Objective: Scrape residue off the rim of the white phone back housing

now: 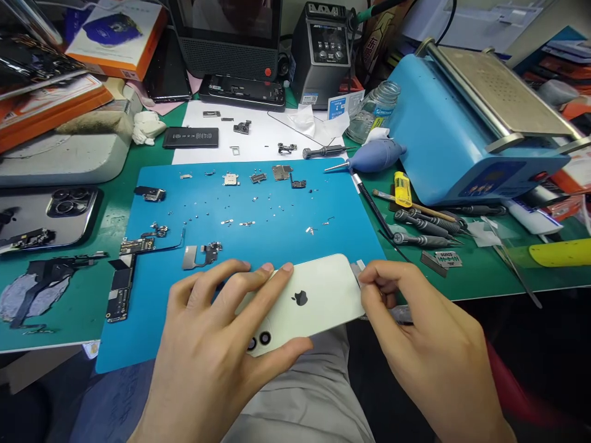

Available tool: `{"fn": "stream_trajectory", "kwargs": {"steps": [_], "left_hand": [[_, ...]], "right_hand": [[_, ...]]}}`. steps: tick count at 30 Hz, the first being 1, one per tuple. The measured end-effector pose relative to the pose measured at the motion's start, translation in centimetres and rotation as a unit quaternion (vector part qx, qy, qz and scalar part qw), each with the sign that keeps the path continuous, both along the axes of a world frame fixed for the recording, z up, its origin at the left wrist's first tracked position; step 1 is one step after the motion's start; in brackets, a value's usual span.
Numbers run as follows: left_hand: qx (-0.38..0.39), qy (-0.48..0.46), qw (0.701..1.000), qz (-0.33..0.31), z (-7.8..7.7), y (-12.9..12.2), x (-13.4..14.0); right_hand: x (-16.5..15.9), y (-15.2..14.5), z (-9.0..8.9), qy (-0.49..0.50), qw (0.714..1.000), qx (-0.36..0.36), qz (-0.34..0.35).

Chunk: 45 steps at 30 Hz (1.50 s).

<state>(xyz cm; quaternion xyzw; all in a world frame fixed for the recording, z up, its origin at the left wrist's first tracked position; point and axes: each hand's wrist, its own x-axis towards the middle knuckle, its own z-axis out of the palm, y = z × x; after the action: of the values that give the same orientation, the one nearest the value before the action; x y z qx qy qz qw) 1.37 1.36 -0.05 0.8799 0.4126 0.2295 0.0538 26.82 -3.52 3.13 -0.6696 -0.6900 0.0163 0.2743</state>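
Observation:
A pale phone [323, 295] with a dark apple logo on its back lies tilted over the near edge of the blue mat [295, 240]. My left hand [217, 338] grips its camera end, thumb along the near side and fingers across the back. Two dark lens rings show beneath that hand. At the phone's other end, my right hand [410, 332] pinches a small flat light-grey piece [357, 269] against the edge; I cannot make out what it is. Left of the phone lie a flex cable part [203, 253] and a long logic board [122, 283].
Several tiny screws and brackets dot the mat. A battery [191, 137] rests on white paper behind. Screwdrivers [427, 224], a blue air blower [376, 155], tweezers [517, 271] and a blue heating machine [466, 135] stand right. Another phone [60, 209] lies left.

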Motion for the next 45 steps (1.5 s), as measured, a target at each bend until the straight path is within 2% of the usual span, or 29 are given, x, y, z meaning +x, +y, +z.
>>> {"fn": "stream_trajectory", "kwargs": {"steps": [7, 18, 22, 26, 30, 33, 37, 39, 42, 45], "left_hand": [[-0.006, 0.000, 1.000, 0.002, 0.2, 0.1, 0.0], [0.004, 0.005, 1.000, -0.009, -0.1, 0.1, -0.1], [0.005, -0.001, 1.000, 0.000, 0.0, 0.0, 0.0], [0.004, 0.001, 1.000, 0.004, 0.0, 0.0, 0.2], [0.011, 0.001, 1.000, 0.004, -0.3, 0.0, 0.2], [0.009, 0.002, 1.000, 0.006, -0.4, 0.0, 0.0], [0.007, 0.006, 1.000, 0.009, -0.3, 0.0, 0.0], [0.013, 0.014, 1.000, 0.003, -0.3, 0.1, 0.0], [0.014, 0.031, 0.999, -0.001, -0.3, -0.1, 0.1], [-0.009, 0.030, 0.999, 0.020, -0.6, -0.6, 0.0]], "right_hand": [[0.8, 0.0, 0.4, 0.010, 0.999, -0.028, 0.022], [0.1, 0.6, -0.7, -0.005, 1.000, 0.011, -0.004], [0.5, 1.5, -0.2, 0.021, 0.999, -0.014, 0.027], [0.9, 1.1, 0.5, 0.060, 0.996, -0.053, 0.051], [1.3, 0.8, -0.1, 0.109, 0.993, -0.008, -0.034], [1.8, 1.4, -0.8, 0.174, 0.980, 0.021, -0.091], [2.3, 2.1, -1.0, 0.270, 0.960, 0.014, -0.077], [2.5, 2.1, -0.9, 0.348, 0.936, -0.003, -0.053], [2.7, 2.1, -0.9, 0.461, 0.885, -0.065, -0.023], [2.6, 2.4, -1.0, 0.504, 0.857, -0.100, -0.034]]}}
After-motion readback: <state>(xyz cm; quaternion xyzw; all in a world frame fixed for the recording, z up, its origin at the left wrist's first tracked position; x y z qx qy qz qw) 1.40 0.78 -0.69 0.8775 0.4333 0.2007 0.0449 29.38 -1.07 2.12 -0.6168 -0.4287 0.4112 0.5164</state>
